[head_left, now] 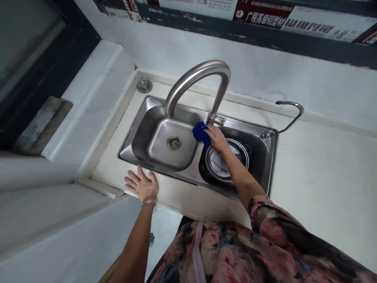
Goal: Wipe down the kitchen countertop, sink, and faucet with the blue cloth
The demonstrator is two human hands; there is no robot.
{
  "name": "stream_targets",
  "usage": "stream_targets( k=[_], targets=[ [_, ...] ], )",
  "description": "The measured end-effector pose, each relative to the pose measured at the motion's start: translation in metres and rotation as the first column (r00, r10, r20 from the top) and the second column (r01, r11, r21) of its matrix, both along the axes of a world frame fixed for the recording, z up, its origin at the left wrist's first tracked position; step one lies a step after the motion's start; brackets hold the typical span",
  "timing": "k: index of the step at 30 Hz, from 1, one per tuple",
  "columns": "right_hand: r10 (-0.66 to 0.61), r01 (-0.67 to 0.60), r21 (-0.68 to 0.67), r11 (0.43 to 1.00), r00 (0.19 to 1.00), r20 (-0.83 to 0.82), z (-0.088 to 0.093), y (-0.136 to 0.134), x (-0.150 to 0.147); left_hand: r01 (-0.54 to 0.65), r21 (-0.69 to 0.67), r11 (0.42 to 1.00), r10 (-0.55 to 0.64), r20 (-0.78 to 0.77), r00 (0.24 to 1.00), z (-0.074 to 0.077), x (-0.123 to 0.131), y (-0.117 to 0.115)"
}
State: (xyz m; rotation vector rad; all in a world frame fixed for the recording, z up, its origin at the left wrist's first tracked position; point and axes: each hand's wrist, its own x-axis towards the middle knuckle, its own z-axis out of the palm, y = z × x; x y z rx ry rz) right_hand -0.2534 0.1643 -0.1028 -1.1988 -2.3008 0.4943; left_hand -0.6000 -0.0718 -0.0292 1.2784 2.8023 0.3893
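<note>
A blue cloth [200, 133] is in my right hand [216, 137], its fingers closed over one side of it. The cloth lies at the back of the divider between the two basins of a steel sink [188, 175], close to the base of the tall curved faucet [198, 74]. My left hand [143, 184] rests on the counter edge in front of the left basin, fingers spread, holding nothing. Beneath my right forearm, a round perforated metal strainer [219, 163] sits in the right basin, partly hidden by the arm.
A thin curved spout [294, 110] rises at the sink's back right corner. A round metal fitting [144, 85] is set in the counter at the back left. White walls stand behind and to the left. Pale countertop [324, 177] stretches to the right.
</note>
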Motion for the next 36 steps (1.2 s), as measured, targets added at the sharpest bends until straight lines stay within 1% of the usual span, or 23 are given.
stream_targets(
  k=[2,3,5,7,10,12,14,16,18,21,22,23,24,26,27,28,31,34,36],
  targets=[
    [-0.005,0.005,0.012,1.0,1.0,0.008,-0.003,0.001,0.011,0.007,0.0,1.0,-0.007,-0.008,1.0,-0.001,-0.001,-0.001],
    [-0.038,0.038,0.024,0.999,0.999,0.011,-0.005,0.002,0.02,0.011,0.001,1.0,-0.011,-0.014,1.0,-0.002,-0.001,-0.001],
    [-0.169,0.167,0.066,0.984,0.985,0.029,-0.008,0.005,0.043,0.017,0.007,1.0,-0.017,-0.026,1.0,-0.003,-0.001,-0.001],
    [-0.302,0.292,0.119,0.949,0.95,0.079,-0.007,0.008,0.071,0.02,0.015,1.0,-0.02,-0.036,0.999,-0.005,-0.002,-0.002],
    [-0.4,0.371,0.169,0.913,0.896,0.194,0.001,0.012,0.108,0.019,0.031,0.999,-0.017,-0.037,0.999,-0.007,-0.002,-0.002],
    [-0.447,0.411,0.184,0.893,0.859,0.249,0.008,0.013,0.123,0.022,0.042,0.999,-0.02,-0.037,0.999,-0.007,-0.002,-0.001],
    [-0.495,0.457,0.195,0.868,0.83,0.258,0.014,0.011,0.133,0.023,0.048,0.999,-0.022,-0.034,0.999,-0.006,-0.002,-0.001],
    [-0.533,0.498,0.2,0.844,0.823,0.199,0.017,0.009,0.14,0.022,0.044,0.999,-0.021,-0.026,0.999,-0.004,-0.001,0.0],
    [-0.587,0.565,0.207,0.799,0.807,0.064,0.019,0.008,0.147,0.016,0.035,0.999,-0.016,-0.014,1.0,-0.003,0.0,0.0],
    [-0.684,0.707,0.22,0.673,0.707,-0.178,0.02,0.011,0.152,0.012,0.029,1.0,-0.012,-0.015,1.0,-0.003,0.0,0.0],
    [-0.688,0.726,0.219,0.652,0.688,-0.234,0.02,0.013,0.149,0.012,0.029,1.0,-0.012,-0.021,1.0,-0.003,-0.001,0.0],
    [-0.665,0.716,0.213,0.665,0.698,-0.266,0.019,0.016,0.143,0.012,0.029,0.999,-0.012,-0.026,1.0,-0.004,-0.001,0.0],
    [-0.62,0.675,0.201,0.71,0.735,-0.274,0.018,0.02,0.134,0.012,0.028,1.0,-0.011,-0.029,1.0,-0.004,-0.001,0.0],
    [-0.501,0.539,0.15,0.829,0.834,-0.231,0.014,0.026,0.111,0.009,0.02,1.0,-0.008,-0.029,1.0,-0.004,-0.001,0.0],
    [-0.455,0.483,0.118,0.868,0.867,-0.201,0.012,0.029,0.099,0.007,0.014,1.0,-0.007,-0.027,1.0,-0.004,-0.001,0.0],
    [-0.431,0.45,0.092,0.888,0.885,-0.175,0.01,0.032,0.088,0.005,0.007,1.0,-0.005,-0.025,1.0,-0.003,-0.001,0.0],
    [-0.431,0.442,0.072,0.894,0.893,-0.125,0.007,0.039,0.073,-0.004,-0.014,1.0,0.004,-0.01,1.0,-0.002,-0.001,0.001],
    [-0.406,0.415,0.083,0.906,0.908,-0.105,0.009,0.045,0.078,-0.016,-0.026,1.0,0.016,-0.003,1.0,-0.003,-0.002,0.0],
    [-0.385,0.399,0.104,0.911,0.914,-0.129,0.013,0.05,0.084,-0.015,-0.026,1.0,0.014,-0.014,1.0,-0.005,-0.003,-0.001]
  ],
)
